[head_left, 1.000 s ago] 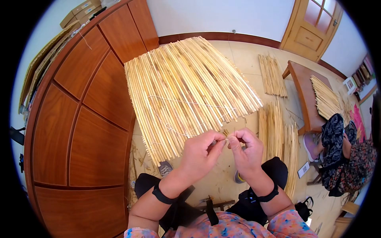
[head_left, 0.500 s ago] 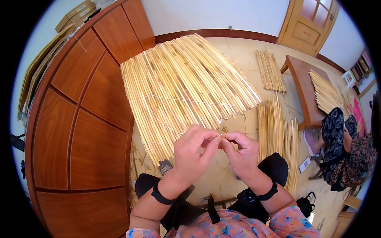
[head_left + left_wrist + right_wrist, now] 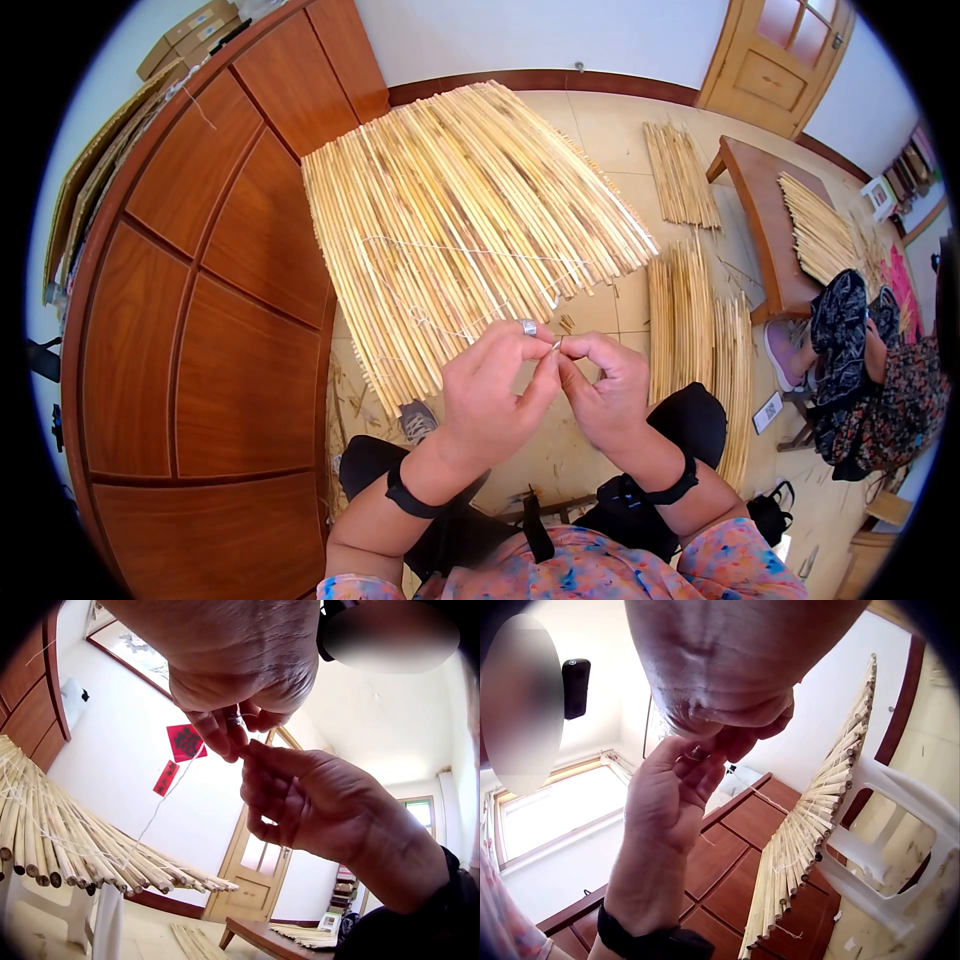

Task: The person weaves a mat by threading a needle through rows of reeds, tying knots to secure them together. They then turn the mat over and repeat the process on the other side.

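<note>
Both hands meet in front of the near edge of a mat of pale reed stalks [image 3: 460, 210], fingertips against each other. My left hand [image 3: 490, 390] pinches a thin white string [image 3: 161, 806] between thumb and forefinger; a silver ring [image 3: 528, 327] shows on one finger. Thumb and forefinger of my right hand [image 3: 608, 395] pinch at the same spot, where a short pale bit of the string pokes up. From the fingers the string slants down to the mat's edge in the left wrist view. More white string lies loosely across the stalks.
The mat rests on white plastic furniture [image 3: 900, 810]. A wooden cabinet [image 3: 260, 370] stands close on the left. Bundles of stalks [image 3: 683, 320] lie on the floor at right, near a low brown table [image 3: 755, 220] bearing more stalks. A seated person [image 3: 880, 400] is at far right.
Both hands have shifted slightly left and their fingertips have drawn tight together. The left hand has turned, so its ringed finger now shows on top.
</note>
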### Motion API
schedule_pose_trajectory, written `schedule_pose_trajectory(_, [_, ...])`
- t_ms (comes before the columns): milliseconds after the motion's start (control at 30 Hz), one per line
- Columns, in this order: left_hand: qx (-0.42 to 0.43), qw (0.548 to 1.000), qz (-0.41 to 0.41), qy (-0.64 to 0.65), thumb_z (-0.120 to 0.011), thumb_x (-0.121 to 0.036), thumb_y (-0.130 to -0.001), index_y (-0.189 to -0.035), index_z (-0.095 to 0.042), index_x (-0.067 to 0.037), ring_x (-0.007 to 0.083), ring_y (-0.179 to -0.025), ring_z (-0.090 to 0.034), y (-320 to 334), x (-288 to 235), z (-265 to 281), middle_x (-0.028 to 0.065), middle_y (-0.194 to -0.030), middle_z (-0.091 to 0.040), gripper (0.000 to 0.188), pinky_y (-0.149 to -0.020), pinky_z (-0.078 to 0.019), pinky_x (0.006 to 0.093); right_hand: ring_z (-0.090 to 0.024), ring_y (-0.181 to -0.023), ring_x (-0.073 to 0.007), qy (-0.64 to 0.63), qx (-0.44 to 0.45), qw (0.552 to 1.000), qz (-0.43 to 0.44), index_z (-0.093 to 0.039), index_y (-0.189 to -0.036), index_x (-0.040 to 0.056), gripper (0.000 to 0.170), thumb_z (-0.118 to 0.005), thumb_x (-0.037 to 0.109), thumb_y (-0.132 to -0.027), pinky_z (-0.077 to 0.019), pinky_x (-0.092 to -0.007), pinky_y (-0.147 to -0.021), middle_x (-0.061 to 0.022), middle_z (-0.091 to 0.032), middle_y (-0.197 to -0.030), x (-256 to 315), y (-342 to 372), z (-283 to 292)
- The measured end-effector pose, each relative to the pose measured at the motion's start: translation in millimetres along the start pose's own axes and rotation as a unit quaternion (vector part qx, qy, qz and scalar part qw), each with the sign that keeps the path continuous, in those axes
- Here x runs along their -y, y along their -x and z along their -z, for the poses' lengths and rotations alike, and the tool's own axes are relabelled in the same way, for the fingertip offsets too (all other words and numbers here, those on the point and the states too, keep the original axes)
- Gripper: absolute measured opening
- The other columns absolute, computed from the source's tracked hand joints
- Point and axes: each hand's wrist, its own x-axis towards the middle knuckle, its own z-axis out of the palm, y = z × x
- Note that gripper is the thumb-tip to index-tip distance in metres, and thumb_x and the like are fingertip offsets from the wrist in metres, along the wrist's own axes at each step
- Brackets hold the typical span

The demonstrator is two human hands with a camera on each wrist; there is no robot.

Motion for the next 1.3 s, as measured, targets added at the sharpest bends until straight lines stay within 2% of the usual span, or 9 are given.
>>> schedule_pose_trajectory(133, [-0.011,1.000,-0.009,-0.001,-0.069,0.003,-0.071,-0.082,-0.059,-0.001,0.0258,-0.069,-0.064,-0.5,0.5,-0.6,0.0130,-0.080,-0.062,0.016,-0.058,-0.0512,0.0305,-0.065,-0.067,-0.0208,0.005,-0.011,1.000,0.017,-0.066,-0.085,0.0001,0.010,-0.070,-0.002,-0.076,-0.0480,-0.0279,-0.060,-0.0119,-0.066,-0.075,-0.6,-0.2,-1.7])
schedule_pose_trajectory(233, [0.002,1.000,0.006,-0.006,-0.067,0.006,-0.073,-0.083,-0.058,-0.001,0.0251,-0.073,-0.066,0.5,-1.2,0.4,0.0139,-0.082,-0.065,0.015,-0.064,-0.0524,0.0294,-0.065,-0.066,-0.0205,0.000,-0.016,1.000,0.017,-0.066,-0.084,-0.0003,0.011,-0.070,-0.003,-0.075,-0.0479,-0.0276,-0.060,-0.0118,-0.066,-0.074,-0.9,-0.2,-3.0])
schedule_pose_trajectory(333, [0.003,1.000,0.007,-0.014,-0.068,0.006,-0.072,-0.082,-0.058,-0.001,0.0250,-0.072,-0.066,1.0,-0.9,0.3,0.0136,-0.082,-0.065,0.016,-0.063,-0.0525,0.0294,-0.064,-0.066,-0.0202,0.005,-0.014,1.000,0.009,-0.066,-0.084,-0.0005,0.011,-0.070,-0.004,-0.074,-0.0478,-0.0274,-0.059,-0.0117,-0.065,-0.074,0.3,-0.1,-3.3])
schedule_pose_trajectory(433, [-0.021,1.000,-0.012,-0.011,-0.070,0.002,-0.070,-0.080,-0.057,-0.003,0.0245,-0.066,-0.063,1.1,2.8,-2.9,0.0112,-0.079,-0.061,0.017,-0.055,-0.0505,0.0300,-0.064,-0.065,-0.0200,0.006,-0.013,1.000,0.006,-0.066,-0.083,-0.0007,0.011,-0.070,-0.005,-0.074,-0.0476,-0.0273,-0.059,-0.0116,-0.065,-0.073,-0.7,0.5,-3.5])
schedule_pose_trajectory(633, [-0.015,1.000,-0.009,-0.022,-0.070,0.002,-0.069,-0.079,-0.056,-0.003,0.0247,-0.066,-0.063,1.2,3.4,-2.7,0.0111,-0.078,-0.061,0.017,-0.054,-0.0498,0.0305,-0.064,-0.065,-0.0198,0.004,-0.017,1.000,0.010,-0.066,-0.083,-0.0004,0.011,-0.070,-0.005,-0.074,-0.0473,-0.0272,-0.059,-0.0115,-0.065,-0.073,-1.3,0.4,-4.5])
schedule_pose_trajectory(733, [0.005,1.000,0.007,-0.027,-0.068,0.007,-0.070,-0.080,-0.057,-0.002,0.0253,-0.069,-0.065,1.5,0.4,-0.3,0.0126,-0.080,-0.064,0.017,-0.060,-0.0516,0.0296,-0.064,-0.065,-0.0200,0.009,-0.021,1.000,0.014,-0.066,-0.083,-0.0001,0.011,-0.070,-0.005,-0.074,-0.0473,-0.0272,-0.059,-0.0114,-0.065,-0.073,-1.0,0.5,-4.8])
schedule_pose_trajectory(1300, [0.005,0.999,0.011,-0.031,-0.068,0.007,-0.070,-0.080,-0.057,-0.002,0.0246,-0.072,-0.066,2.2,1.4,-0.1,0.0127,-0.081,-0.064,0.017,-0.062,-0.0526,0.0294,-0.066,-0.068,-0.0210,0.007,-0.014,1.000,-0.002,-0.066,-0.084,-0.0003,0.011,-0.071,-0.003,-0.074,-0.0485,-0.0282,-0.061,-0.0120,-0.066,-0.075,-2.2,1.3,-4.3])
